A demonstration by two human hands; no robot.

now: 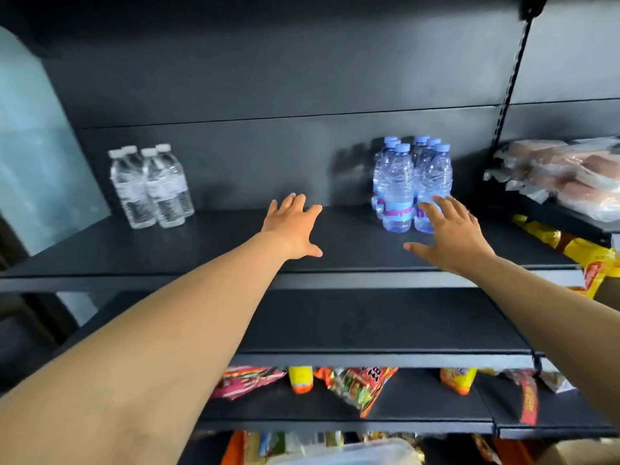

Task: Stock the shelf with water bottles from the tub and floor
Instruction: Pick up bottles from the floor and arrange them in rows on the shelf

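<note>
Head view, shelf: a dark shelf (235, 243) at chest height carries two groups of water bottles.
Head view, blue bottles: the blue-capped bottles (411, 186) stand upright in a tight cluster at the right of the shelf.
Head view, clear bottles: four white-capped bottles (151, 186) stand together at the left, well apart from the blue ones.
Left hand: the left hand (293, 226) hovers flat over the bare middle of the shelf, fingers spread and straight, holding nothing.
Right hand: the right hand (449, 234) is spread just in front of the blue-capped bottles, fingers straight; whether the fingertips touch the front bottle is hard to tell.
Step in hand: by my reading, bottles are set down and both hands are empty, between one load and the next.
Next move: it calls for fetching more bottles and filling the bare stretch between the two groups.
Hidden: neither the tub nor the floor shows clearly; a pale container edge at the bottom is cut off.
Blur: snack packets (355, 387) on the lower shelves are smeared, labels unreadable.
</note>
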